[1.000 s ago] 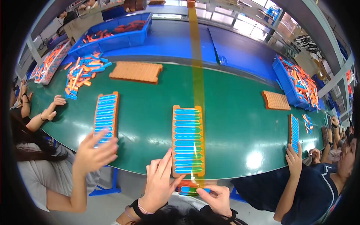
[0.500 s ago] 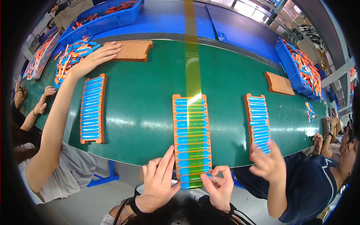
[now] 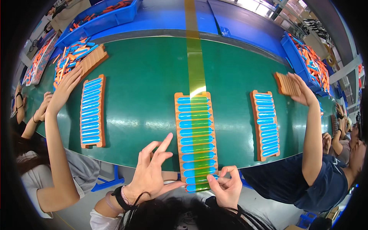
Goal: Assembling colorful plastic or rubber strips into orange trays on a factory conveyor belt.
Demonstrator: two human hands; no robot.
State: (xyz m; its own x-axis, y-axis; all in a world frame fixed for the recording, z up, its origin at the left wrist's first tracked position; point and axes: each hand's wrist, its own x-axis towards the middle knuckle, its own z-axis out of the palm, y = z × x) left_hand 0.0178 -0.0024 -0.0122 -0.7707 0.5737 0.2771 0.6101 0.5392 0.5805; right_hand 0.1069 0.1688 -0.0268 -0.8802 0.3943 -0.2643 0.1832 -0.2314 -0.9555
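Note:
An orange ridged tray lies lengthwise before me, its slots filled with blue rounded pieces. A see-through yellow tape strip runs down over the middle of the pieces and extends past the tray's far end. My right hand is closed at the near right corner, thumb and fingers pinching the tape's near end by the last pieces. My left hand is open beside the tray's left edge. Its fingers are spread and raised, and its thumb reaches toward the near left corner; whether it touches is unclear.
Similar filled trays lie to the left and right. A co-worker's hand holds a tilted tray by a pile of orange and blue pieces. Another co-worker's hand grips an empty tray near a blue bin.
My left hand has moved left off the tray's edge, its fingers spreading. My right hand keeps its pinch. The left co-worker's tray has shifted to the pile; the right co-worker's hand has reached the empty tray.

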